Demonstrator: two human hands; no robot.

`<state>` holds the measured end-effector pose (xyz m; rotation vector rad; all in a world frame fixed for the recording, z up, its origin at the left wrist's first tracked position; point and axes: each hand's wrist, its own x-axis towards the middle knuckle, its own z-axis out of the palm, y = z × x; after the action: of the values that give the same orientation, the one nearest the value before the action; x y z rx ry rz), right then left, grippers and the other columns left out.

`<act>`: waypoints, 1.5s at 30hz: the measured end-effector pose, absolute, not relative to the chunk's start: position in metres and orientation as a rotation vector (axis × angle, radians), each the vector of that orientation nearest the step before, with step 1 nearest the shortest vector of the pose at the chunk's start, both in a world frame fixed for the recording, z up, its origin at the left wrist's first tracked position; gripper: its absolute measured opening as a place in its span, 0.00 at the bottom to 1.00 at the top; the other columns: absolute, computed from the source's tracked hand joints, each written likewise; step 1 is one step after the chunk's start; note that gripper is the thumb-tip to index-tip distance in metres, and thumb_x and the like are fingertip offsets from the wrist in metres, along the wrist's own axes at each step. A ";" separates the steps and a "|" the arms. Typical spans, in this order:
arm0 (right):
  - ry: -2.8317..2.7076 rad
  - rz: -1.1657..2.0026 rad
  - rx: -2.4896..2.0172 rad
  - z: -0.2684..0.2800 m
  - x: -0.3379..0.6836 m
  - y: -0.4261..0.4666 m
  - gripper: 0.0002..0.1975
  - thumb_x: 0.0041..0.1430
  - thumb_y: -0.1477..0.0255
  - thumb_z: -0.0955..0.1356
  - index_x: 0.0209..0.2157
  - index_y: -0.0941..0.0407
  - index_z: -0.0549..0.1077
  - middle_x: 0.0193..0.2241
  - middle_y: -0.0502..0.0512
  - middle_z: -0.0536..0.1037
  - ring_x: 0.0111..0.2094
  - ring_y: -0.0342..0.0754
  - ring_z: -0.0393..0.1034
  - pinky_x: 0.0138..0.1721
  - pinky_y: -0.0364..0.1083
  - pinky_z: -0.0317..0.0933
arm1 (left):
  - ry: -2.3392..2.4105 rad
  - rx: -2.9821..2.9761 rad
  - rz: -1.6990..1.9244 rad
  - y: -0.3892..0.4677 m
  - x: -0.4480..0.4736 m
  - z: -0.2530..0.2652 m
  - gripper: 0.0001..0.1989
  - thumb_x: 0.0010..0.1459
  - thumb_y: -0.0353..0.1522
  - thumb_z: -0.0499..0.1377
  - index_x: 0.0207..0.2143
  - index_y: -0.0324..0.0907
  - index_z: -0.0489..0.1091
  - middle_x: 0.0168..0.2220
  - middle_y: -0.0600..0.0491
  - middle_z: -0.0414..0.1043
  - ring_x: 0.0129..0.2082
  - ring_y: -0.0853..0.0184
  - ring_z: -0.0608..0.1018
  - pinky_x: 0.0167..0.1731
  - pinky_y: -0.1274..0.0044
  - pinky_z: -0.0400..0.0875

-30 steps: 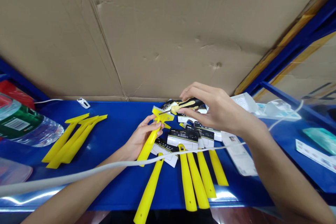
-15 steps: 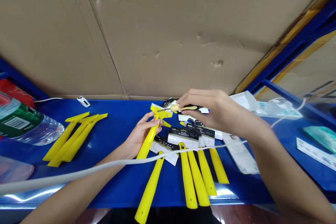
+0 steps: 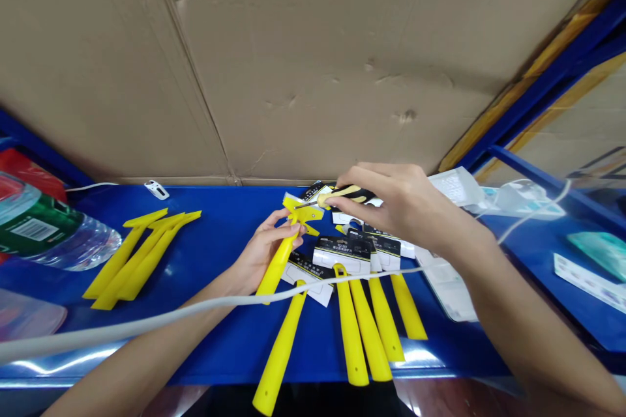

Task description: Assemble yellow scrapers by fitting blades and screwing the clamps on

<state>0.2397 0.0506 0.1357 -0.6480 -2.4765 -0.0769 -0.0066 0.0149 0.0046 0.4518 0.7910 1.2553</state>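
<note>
My left hand [image 3: 267, 246] is closed around the neck of a yellow scraper [image 3: 276, 268], its head tilted up and its handle slanting down toward me. In my right hand [image 3: 386, 199] is a screwdriver [image 3: 345, 195] with a pale yellow and black handle. Its thin shaft points left, and the tip meets the scraper's head near a screw. Below lie several printed black-and-white cards [image 3: 342, 254]. Several yellow handles [image 3: 349, 332] fan out from them toward the front edge, with one separate handle [image 3: 278, 352] farther left.
Several yellow scrapers [image 3: 134, 260] lie at the left beside a water bottle [image 3: 59, 228]. A white cable [image 3: 195, 307] crosses in front of my arms. At the right are a phone [image 3: 454, 287] and a white power adapter [image 3: 454, 187]. Cardboard [image 3: 313, 65] stands behind the blue table [image 3: 210, 352].
The screwdriver's handle has turned within my right fingers, showing more black, and the fingers have opened slightly. My left hand and the scraper stay nearly in place.
</note>
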 end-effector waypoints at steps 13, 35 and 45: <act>-2.449 0.236 -0.435 0.132 0.233 0.050 0.12 0.75 0.71 0.69 0.56 0.52 0.72 0.53 0.61 0.80 0.53 0.55 0.77 0.52 0.54 0.72 | 0.749 0.439 1.221 0.015 -0.008 0.007 0.27 0.46 0.21 0.77 0.45 0.43 0.71 0.33 0.51 0.79 0.26 0.69 0.79 0.28 0.80 0.74; -2.424 0.010 -0.691 0.132 0.231 0.048 0.09 0.76 0.63 0.69 0.45 0.54 0.76 0.36 0.54 0.84 0.32 0.48 0.75 0.36 0.48 0.65 | 0.799 0.467 1.244 0.016 -0.010 0.005 0.29 0.47 0.22 0.77 0.47 0.44 0.68 0.34 0.53 0.78 0.27 0.70 0.79 0.29 0.80 0.73; -2.592 0.118 -0.665 0.131 0.237 0.045 0.11 0.75 0.69 0.69 0.56 0.54 0.75 0.55 0.64 0.81 0.48 0.56 0.80 0.45 0.52 0.71 | 0.779 0.459 1.280 0.019 -0.012 0.006 0.30 0.45 0.21 0.77 0.47 0.44 0.68 0.34 0.53 0.79 0.25 0.70 0.78 0.29 0.80 0.73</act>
<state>0.2372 0.0446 0.1312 -0.6652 -2.5924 0.1175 -0.0117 0.0186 0.0063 0.4589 0.7789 1.2797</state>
